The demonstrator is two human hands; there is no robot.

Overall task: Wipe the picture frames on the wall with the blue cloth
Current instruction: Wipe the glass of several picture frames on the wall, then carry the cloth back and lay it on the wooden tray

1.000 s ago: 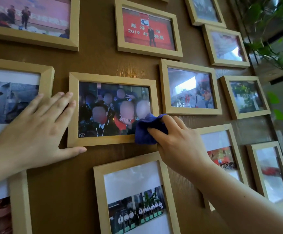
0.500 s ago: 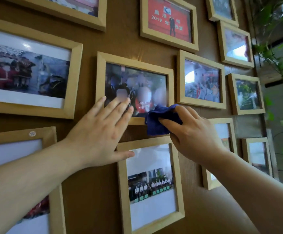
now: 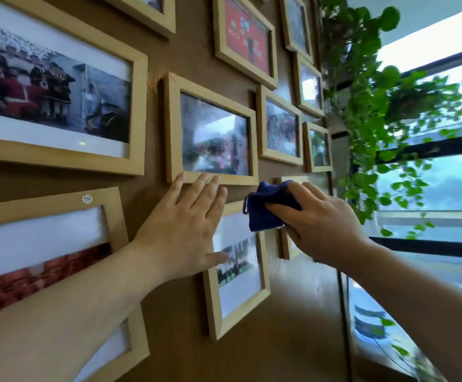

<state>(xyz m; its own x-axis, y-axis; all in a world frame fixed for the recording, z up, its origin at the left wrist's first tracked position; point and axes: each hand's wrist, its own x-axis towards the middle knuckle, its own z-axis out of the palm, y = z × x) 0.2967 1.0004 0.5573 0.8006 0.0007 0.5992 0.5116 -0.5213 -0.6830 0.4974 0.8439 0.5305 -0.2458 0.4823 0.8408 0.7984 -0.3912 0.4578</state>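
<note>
Several light wooden picture frames hang on a brown wood wall. My right hand (image 3: 323,221) grips the bunched blue cloth (image 3: 265,209) just below the lower right corner of the middle frame (image 3: 210,133), over the top right of the lower frame (image 3: 238,274). My left hand (image 3: 185,230) lies flat with fingers spread, fingertips on the bottom rail of the middle frame, palm across the left side of the lower frame. Part of the frame behind my right hand is hidden.
A big frame (image 3: 56,92) hangs at the left, above another one (image 3: 45,244) with a round "19" sticker. A red photo frame (image 3: 246,42) hangs higher up. A trailing green plant (image 3: 375,106) hangs past the wall's right edge, before a window (image 3: 430,175).
The view has swung right toward the window. My right hand with the cloth has dropped off the middle frame's corner; my left hand has slid down, fingertips now at its bottom rail.
</note>
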